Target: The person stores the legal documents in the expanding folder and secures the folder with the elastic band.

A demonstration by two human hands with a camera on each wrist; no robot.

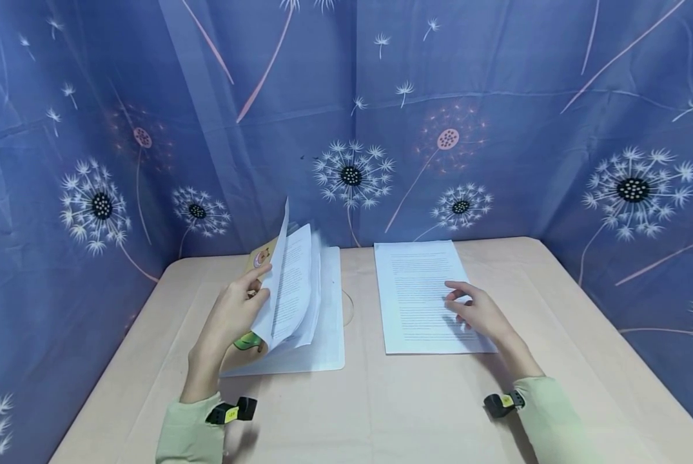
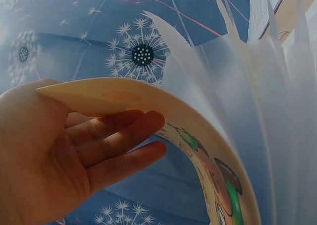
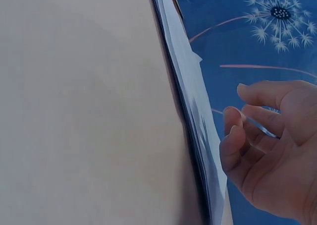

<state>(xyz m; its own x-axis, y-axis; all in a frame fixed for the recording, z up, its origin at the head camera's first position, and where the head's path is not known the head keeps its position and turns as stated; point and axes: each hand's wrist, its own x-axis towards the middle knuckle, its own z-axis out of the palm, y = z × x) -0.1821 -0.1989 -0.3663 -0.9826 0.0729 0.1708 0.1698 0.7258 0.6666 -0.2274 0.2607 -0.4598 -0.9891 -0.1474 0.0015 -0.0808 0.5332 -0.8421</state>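
We log two hands nearest. Left hand pinches the raised cover of one folder; printed sheets fan inside, too overlapped to count. Right hand, fingers loosely bent, gripping nothing, is over one paper pile, right of the folder. Both long axes point toward the blue curtain.

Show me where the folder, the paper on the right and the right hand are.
Folder (image 1: 292,290): head view, on a raised page.
Paper (image 1: 424,293): head view, on its printed text.
Right hand (image 1: 481,312): head view, on its back.
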